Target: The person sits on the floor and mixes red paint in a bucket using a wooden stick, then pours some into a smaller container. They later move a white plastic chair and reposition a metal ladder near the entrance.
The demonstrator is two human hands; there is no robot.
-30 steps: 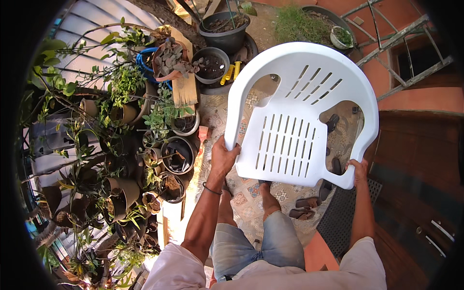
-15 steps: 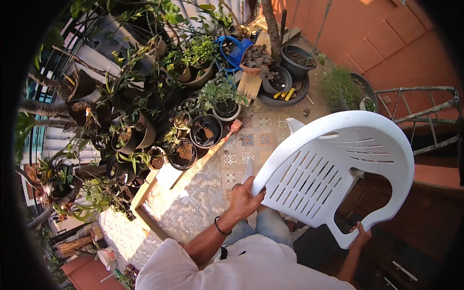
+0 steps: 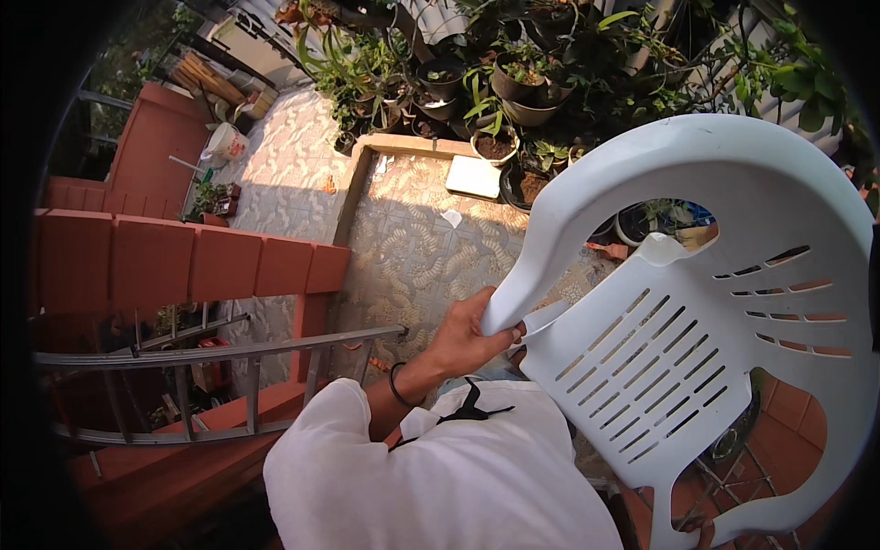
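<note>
A white plastic armchair (image 3: 642, 367) with slotted seat and back is held up off the floor, tilted, at the right of the view. My left hand (image 3: 469, 339) is wrapped round the front end of its left armrest; a dark band circles that wrist. At the lower right, my right hand (image 3: 701, 532) grips the other armrest and is mostly hidden behind it. The chair's back points away to the right, and its seat faces up towards me.
A metal ladder (image 3: 220, 353) lies across the left, beside a low terracotta wall (image 3: 183, 261). Potted plants (image 3: 500, 101) crowd the far side behind a raised floor border (image 3: 412, 144). A white bucket (image 3: 226, 144) stands at the far left; patterned tiles (image 3: 431, 238) cover the floor.
My view has swung to the left, bringing the ladder and low wall into sight. The chair has turned with me and looks nearer; both hands keep their hold on its armrests.
</note>
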